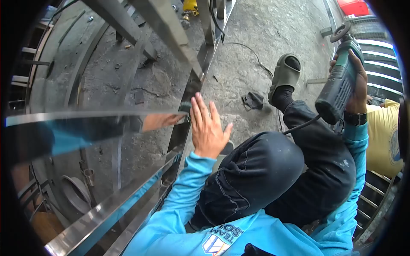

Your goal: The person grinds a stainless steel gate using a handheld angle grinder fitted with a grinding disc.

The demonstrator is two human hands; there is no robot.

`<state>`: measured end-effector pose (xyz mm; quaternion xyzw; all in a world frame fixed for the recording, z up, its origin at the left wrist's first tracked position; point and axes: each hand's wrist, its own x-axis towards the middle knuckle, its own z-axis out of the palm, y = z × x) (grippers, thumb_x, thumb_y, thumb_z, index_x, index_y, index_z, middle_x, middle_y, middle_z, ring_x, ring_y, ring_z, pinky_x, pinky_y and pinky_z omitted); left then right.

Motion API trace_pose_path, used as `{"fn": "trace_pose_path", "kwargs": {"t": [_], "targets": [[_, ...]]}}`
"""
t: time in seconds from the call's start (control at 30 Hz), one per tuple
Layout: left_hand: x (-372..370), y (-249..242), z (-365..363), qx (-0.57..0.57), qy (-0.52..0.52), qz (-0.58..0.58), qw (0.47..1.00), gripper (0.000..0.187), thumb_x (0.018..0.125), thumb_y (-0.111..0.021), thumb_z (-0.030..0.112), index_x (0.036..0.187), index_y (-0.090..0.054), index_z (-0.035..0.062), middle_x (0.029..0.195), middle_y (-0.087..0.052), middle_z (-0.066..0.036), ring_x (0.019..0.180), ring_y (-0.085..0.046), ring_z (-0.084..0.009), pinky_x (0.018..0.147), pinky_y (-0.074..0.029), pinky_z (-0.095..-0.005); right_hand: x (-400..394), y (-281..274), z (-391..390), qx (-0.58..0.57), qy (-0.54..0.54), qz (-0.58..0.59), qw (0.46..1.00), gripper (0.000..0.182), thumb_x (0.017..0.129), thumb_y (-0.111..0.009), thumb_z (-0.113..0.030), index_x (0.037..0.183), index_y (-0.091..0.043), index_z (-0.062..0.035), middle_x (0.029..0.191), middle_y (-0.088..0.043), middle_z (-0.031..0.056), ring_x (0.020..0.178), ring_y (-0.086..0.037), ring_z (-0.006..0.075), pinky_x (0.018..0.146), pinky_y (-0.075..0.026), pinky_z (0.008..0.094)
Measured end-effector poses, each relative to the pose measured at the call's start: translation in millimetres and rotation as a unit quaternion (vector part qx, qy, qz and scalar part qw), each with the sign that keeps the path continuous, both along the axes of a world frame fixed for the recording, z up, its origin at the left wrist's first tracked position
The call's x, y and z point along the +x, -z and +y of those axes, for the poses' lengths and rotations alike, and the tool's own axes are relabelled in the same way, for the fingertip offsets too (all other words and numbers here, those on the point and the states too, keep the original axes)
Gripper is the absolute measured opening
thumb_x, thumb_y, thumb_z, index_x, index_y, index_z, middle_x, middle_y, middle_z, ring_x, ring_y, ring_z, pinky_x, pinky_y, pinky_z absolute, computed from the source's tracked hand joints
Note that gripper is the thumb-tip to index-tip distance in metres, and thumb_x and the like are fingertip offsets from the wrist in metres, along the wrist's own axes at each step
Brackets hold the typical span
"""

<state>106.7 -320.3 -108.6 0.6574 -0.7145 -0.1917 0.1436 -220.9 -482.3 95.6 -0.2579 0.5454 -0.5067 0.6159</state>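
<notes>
My right hand (358,83) is wrapped round the body of a green and black angle grinder (335,87), held up beside my knee. Its round disc (340,32) points away from me, and a black cord (304,124) trails from the near end. My left hand (208,128) is open, fingers stretched out, fingertips right at the joint of a shiny metal frame (177,134). From that joint a polished metal bar (94,121) runs left, mirroring the hand and blue sleeve.
Lower metal rails (115,205) run along my left side. A dark cloth (253,101) lies on the concrete floor (247,38) near my clog (285,74). A round pan (76,194) sits at lower left. A person in a yellow shirt (384,138) is close on the right, near metal bars (378,66).
</notes>
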Motion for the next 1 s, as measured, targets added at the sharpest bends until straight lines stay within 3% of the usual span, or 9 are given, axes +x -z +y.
{"fn": "trace_pose_path", "kwargs": {"t": [0.17,0.23,0.4,0.5,0.67,0.73,0.87,1.0], "targets": [[-5.1,-3.6,-16.2,0.017,0.011,-0.028,0.999,0.082,0.079,-0.077,0.044,0.139,-0.052,-0.0063,0.159,-0.017,-0.036,0.148,-0.021,-0.0515,0.118,-0.027,-0.0561,6.4,46.2,-34.8,-0.044,0.009,-0.027,0.999,0.034,0.096,-0.065,-0.028,0.109,-0.056,0.0031,0.092,-0.068,0.0151,0.078,-0.072,0.0272,0.065,-0.064,0.0405],[-6.6,2.6,-31.2,0.006,0.020,-0.026,0.999,0.079,0.079,-0.078,0.042,0.137,-0.053,-0.0055,0.159,-0.017,-0.037,0.148,-0.021,-0.0520,0.117,-0.028,-0.0561,5.6,62.9,-44.1,-0.022,0.019,-0.053,0.998,0.039,0.099,-0.062,-0.030,0.118,-0.054,0.0028,0.100,-0.066,0.0150,0.081,-0.071,0.0239,0.067,-0.064,0.0359],[-28.0,4.2,-81.0,0.010,0.055,-0.052,0.997,0.072,0.083,-0.074,0.039,0.132,-0.054,-0.0087,0.159,-0.018,-0.038,0.147,-0.021,-0.0527,0.117,-0.028,-0.0567,1.0,87.7,-59.7,0.043,0.016,-0.041,0.998,0.039,0.097,-0.063,-0.034,0.109,-0.059,0.0025,0.083,-0.068,0.0150,0.067,-0.070,0.0221,0.062,-0.062,0.0311],[-41.3,-2.7,-107.0,0.021,0.046,-0.092,0.994,0.072,0.084,-0.072,0.040,0.129,-0.055,-0.0124,0.158,-0.020,-0.038,0.146,-0.024,-0.0538,0.116,-0.029,-0.0568,-6.1,95.3,-68.0,0.036,0.044,-0.024,0.998,0.039,0.097,-0.063,-0.034,0.109,-0.059,0.0027,0.083,-0.068,0.0152,0.067,-0.070,0.0221,0.061,-0.062,0.0311],[-46.2,2.0,-138.7,0.017,0.034,-0.114,0.993,0.071,0.082,-0.074,0.042,0.129,-0.057,-0.0086,0.157,-0.022,-0.038,0.144,-0.027,-0.0538,0.114,-0.032,-0.0576,-16.4,103.0,-77.6,0.023,0.117,0.027,0.993,0.041,0.096,-0.064,-0.034,0.109,-0.058,0.0040,0.086,-0.066,0.0140,0.068,-0.069,0.0216,0.059,-0.060,0.0313],[-46.8,6.7,-147.5,0.002,0.031,-0.105,0.994,0.066,0.080,-0.077,0.041,0.127,-0.061,-0.0020,0.155,-0.026,-0.038,0.143,-0.029,-0.0538,0.112,-0.034,-0.0573,-27.2,112.1,-81.1,0.037,0.107,0.009,0.994,0.041,0.094,-0.065,-0.033,0.111,-0.056,0.0031,0.089,-0.065,0.0128,0.069,-0.069,0.0217,0.059,-0.060,0.0317],[-46.3,13.0,-151.7,-0.034,0.015,-0.087,0.995,0.054,0.078,-0.079,0.037,0.118,-0.068,0.0023,0.153,-0.034,-0.035,0.140,-0.035,-0.0532,0.110,-0.038,-0.0559,-39.4,129.3,-90.4,0.039,0.110,0.000,0.993,0.041,0.091,-0.068,-0.029,0.117,-0.051,-0.0009,0.092,-0.064,0.0129,0.069,-0.069,0.0222,0.058,-0.061,0.0355],[-37.8,15.6,-145.9,-0.059,0.022,-0.093,0.994,0.049,0.078,-0.079,0.035,0.113,-0.070,0.0008,0.152,-0.037,-0.033,0.138,-0.039,-0.0522,0.109,-0.039,-0.0546,-51.3,143.8,-93.0,0.049,0.119,-0.051,0.990,0.042,0.088,-0.071,-0.024,0.119,-0.051,-0.0023,0.090,-0.064,0.0132,0.069,-0.070,0.0244,0.058,-0.061,0.0378]]}}
